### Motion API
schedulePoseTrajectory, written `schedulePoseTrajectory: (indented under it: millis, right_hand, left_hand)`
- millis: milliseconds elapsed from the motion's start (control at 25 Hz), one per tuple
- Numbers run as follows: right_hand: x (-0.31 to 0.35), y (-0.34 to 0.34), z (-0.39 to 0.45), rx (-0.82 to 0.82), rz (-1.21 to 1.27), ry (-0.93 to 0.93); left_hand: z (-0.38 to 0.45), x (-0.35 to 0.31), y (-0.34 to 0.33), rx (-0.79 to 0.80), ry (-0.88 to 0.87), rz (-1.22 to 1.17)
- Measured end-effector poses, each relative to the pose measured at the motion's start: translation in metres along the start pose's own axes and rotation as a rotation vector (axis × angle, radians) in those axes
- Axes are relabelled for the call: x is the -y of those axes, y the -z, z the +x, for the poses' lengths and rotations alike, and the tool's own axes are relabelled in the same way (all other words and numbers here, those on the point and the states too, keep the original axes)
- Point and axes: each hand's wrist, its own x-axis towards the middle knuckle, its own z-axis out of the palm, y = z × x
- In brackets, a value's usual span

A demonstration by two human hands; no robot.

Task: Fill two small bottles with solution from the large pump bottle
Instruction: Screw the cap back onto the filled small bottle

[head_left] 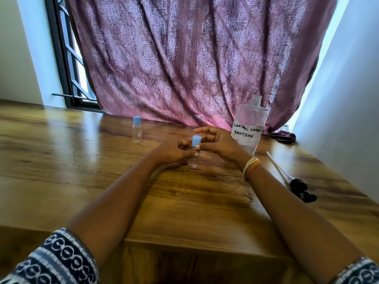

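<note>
Capping a Small Bottle at the Bench

Steadying the near small bottle [193, 158] at bench [86, 160] centre, the left hand [176, 151] grips its body while the right hand [217, 143] pinches the blue cap [196, 140], apparently to twist it. The second small bottle [136, 130] waits at ten o'clock; the uncapped large bottle [249, 128] stands at two, its pump [295, 182] lying at four.

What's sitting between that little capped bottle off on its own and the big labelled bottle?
In the head view, the person's two hands, left and right, holding a second small bottle, lie between the far small bottle and the big bottle.

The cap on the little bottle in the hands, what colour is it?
Light blue cap, seen best in the head view.
</note>
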Motion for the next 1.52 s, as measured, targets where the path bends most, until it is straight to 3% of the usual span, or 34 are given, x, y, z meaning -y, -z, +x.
schedulePoseTrajectory:
  millis: [160,360,640,880,1320,1520]
  right_hand:
    - [-0.003,0.0,0.001,-0.062,-0.061,-0.014]
    - [-0.002,0.005,0.001,0.114,0.172,-0.049]
    - [-0.008,-0.005,0.001,-0.124,-0.04,0.047]
    - [-0.004,0.0,0.002,0.144,0.15,-0.02]
    - [-0.002,-0.011,-0.002,-0.135,-0.025,0.07]
    - [-0.005,-0.006,-0.005,0.09,-0.178,-0.106]
  left_hand:
    - [0.001,0.0,0.001,-0.008,0.012,0.022]
    - [0.0,-0.001,0.001,-0.016,0.0,0.061]
    - [0.0,0.0,0.0,-0.009,0.03,0.011]
    - [-0.002,-0.002,0.0,-0.015,0.003,0.033]
    - [-0.001,0.002,-0.005,-0.071,0.011,-0.008]
    - [-0.003,0.004,-0.004,0.054,0.056,-0.033]
